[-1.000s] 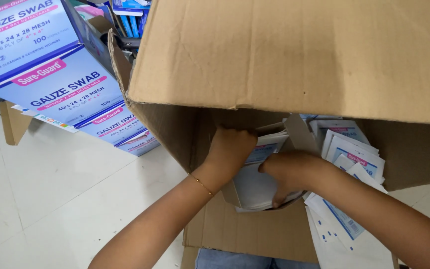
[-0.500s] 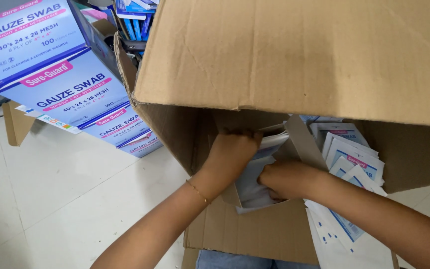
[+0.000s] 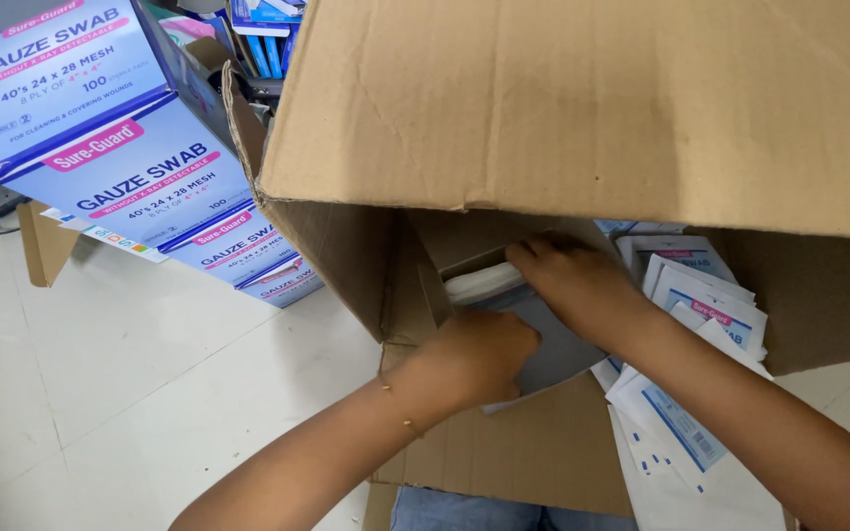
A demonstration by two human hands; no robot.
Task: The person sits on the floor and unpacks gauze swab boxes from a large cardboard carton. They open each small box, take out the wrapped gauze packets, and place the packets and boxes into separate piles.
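small box (image 3: 543, 339) between left hand (image 3: 479, 354), right hand (image 3: 568, 280)

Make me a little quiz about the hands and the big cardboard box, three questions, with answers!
1. True or false: both hands are inside the big cardboard box.
2. Which hand wears a thin bracelet? A) left B) right
3. What lies loose to the right of the right hand?

Key
1. True. The left hand and the right hand both press on a small box of white packets inside it.
2. A, on the left wrist.
3. A heap of flat white and blue packets.
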